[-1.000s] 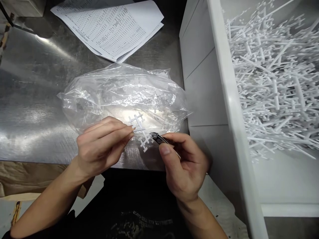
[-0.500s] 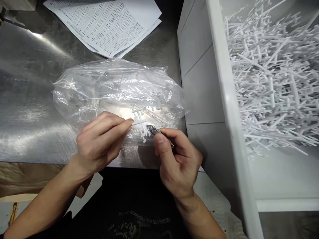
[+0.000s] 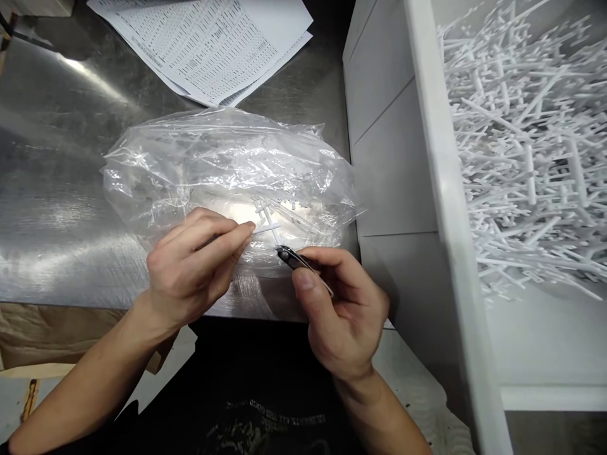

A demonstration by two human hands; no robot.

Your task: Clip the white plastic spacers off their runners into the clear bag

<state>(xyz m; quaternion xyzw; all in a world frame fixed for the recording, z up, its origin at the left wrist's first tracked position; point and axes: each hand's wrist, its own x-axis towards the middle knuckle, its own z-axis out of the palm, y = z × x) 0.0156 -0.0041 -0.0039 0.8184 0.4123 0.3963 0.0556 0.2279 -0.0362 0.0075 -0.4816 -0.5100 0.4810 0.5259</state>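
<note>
My left hand (image 3: 202, 256) pinches one arm of a white branched plastic sprue (image 3: 269, 226) between thumb and fingertips. In my right hand (image 3: 344, 303) is a nail clipper (image 3: 301, 260), held between thumb and bent forefinger. Its jaws meet the lower end of the sprue's stem; whether they are closed on it I cannot tell. Beneath both hands lies a crumpled clear plastic bag (image 3: 227, 158), with some small white pieces (image 3: 296, 203) showing at its near side.
Under the bag is a metal tabletop (image 3: 52, 208). Printed sheets (image 3: 213, 50) lie at the back. At the right stands a white open-topped bin (image 3: 446, 189), its wall beside my right hand, holding a heap of white plastic sprues (image 3: 531, 151).
The small branches at the sprue's lower end, visible before, no longer show. The clipper has turned slightly and its jaws sit a little lower on the stem. My left hand keeps its pinch.
</note>
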